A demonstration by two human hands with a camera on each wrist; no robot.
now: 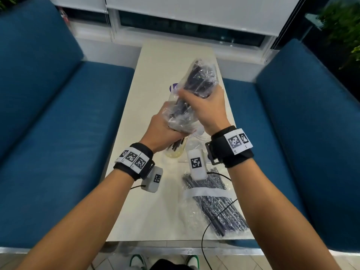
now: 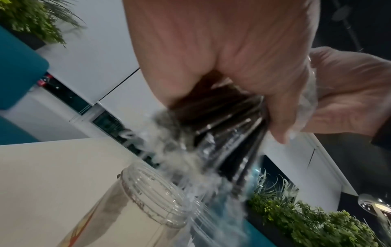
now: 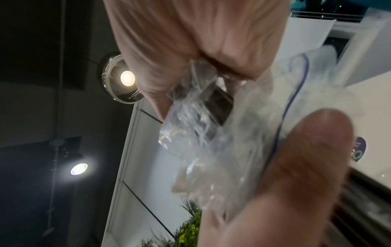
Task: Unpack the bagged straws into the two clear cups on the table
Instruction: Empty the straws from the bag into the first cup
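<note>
The left hand (image 1: 164, 127) grips the lower end of a clear bag of black straws (image 1: 200, 78), and the right hand (image 1: 206, 106) clutches the bag higher up. The bag tilts above the near clear cup (image 1: 176, 151), where straw ends poke down. Nearer the person than that cup, a second bag of straws (image 1: 216, 203) lies flat on the table (image 1: 155, 211).

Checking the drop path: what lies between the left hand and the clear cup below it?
In the head view, black straw ends poke from the left hand gripping the bag, down into the clear cup; nothing else.
</note>
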